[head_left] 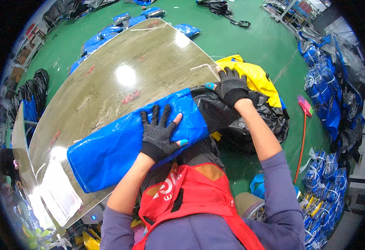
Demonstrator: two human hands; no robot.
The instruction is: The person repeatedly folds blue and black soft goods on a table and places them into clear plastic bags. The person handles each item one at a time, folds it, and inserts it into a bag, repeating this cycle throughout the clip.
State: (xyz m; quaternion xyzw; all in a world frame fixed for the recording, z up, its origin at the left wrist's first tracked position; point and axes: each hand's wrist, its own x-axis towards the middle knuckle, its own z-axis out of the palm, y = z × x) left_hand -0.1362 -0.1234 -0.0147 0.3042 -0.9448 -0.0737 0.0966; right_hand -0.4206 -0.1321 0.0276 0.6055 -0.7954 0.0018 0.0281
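Observation:
A folded blue plastic sheet (107, 155) lies along the near edge of the brown, scuffed tabletop (101, 96). My left hand (159, 135), in a black dotted glove with some fingertips uncovered, rests flat on it with fingers spread. To the right, the sheet joins a black, shiny section (215, 111). On the far end of that black part lies my right hand (232, 85), gloved the same way, its fingers stretched out near the table's corner. Beyond it, yellow material (260, 82) and crumpled black material (270, 121) hang off the table's right side.
White sheets (59, 193) lie at the table's left end. Blue packages (101, 37) sit on the green floor behind it. Tied blue bundles (326, 171) are stacked on the right, near a long-handled orange broom (303, 137). A round bin (255, 208) stands close to my right arm.

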